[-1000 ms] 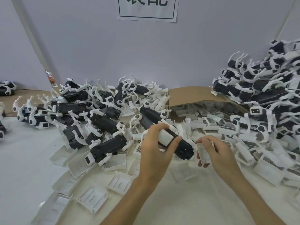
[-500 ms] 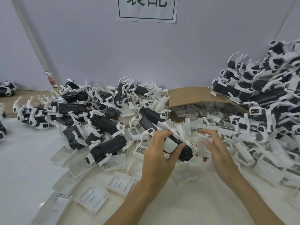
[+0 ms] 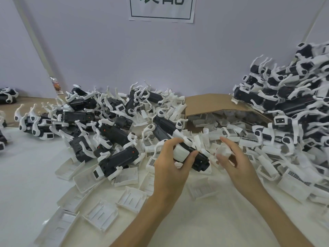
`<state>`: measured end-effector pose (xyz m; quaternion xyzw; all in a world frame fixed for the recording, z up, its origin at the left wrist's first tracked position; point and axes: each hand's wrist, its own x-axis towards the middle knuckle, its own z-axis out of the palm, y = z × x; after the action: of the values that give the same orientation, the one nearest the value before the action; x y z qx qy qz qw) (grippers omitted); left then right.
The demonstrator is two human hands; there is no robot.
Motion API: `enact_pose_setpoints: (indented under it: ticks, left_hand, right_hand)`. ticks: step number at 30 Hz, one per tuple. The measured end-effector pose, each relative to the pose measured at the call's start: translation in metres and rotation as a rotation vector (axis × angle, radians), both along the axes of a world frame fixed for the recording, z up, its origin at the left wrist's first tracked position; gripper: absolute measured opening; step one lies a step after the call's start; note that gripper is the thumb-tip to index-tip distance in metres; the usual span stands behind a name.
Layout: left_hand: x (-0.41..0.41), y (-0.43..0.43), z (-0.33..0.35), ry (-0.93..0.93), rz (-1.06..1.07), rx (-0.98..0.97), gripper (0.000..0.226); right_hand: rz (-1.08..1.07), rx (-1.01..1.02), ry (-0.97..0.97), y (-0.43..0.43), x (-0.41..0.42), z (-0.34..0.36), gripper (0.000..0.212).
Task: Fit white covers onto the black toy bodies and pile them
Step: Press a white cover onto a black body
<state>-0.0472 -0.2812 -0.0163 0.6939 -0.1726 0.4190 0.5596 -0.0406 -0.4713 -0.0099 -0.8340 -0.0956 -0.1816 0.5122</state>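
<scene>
My left hand [image 3: 170, 164] grips a black toy body [image 3: 196, 157] with white legs, held just above the table at centre. A white cover [image 3: 224, 152] is pinched in my right hand [image 3: 236, 161], a short gap to the right of the body's end. Loose white covers [image 3: 101, 213] lie scattered on the white table [image 3: 204, 223] in front of me. A heap of uncovered black toy bodies [image 3: 114, 132] sits at the left and centre back. A tall pile of covered toys [image 3: 292, 97] rises at the right.
An open cardboard box [image 3: 211, 104] full of white covers lies on its side behind my hands. More covers [image 3: 293, 180] spill along the right. A paper sign [image 3: 161, 8] hangs on the wall. Two toys [image 3: 7, 95] sit at the far left.
My left hand has rolled the toy body and carried it slightly up and right. My right hand has raised the cover toward the body's end.
</scene>
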Motion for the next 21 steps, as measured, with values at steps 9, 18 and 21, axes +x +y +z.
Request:
enact_pose_setpoints:
  ticks: [9, 18, 21]
  left_hand:
    - [-0.0018, -0.0024, 0.0051, 0.007, -0.007, -0.008, 0.038]
    - [-0.0054, -0.0069, 0.0075, 0.094, -0.066, -0.165, 0.022]
    - [-0.0035, -0.0066, 0.0101, 0.143, -0.058, -0.244, 0.026]
  right_hand:
    - [0.035, 0.071, -0.116, 0.0035, -0.0060, 0.0095, 0.011]
    - [0.140, 0.197, 0.034, 0.0035, -0.0073, 0.0072, 0.026]
    - [0.151, 0.222, 0.063, 0.0012, -0.0076, 0.0072, 0.041]
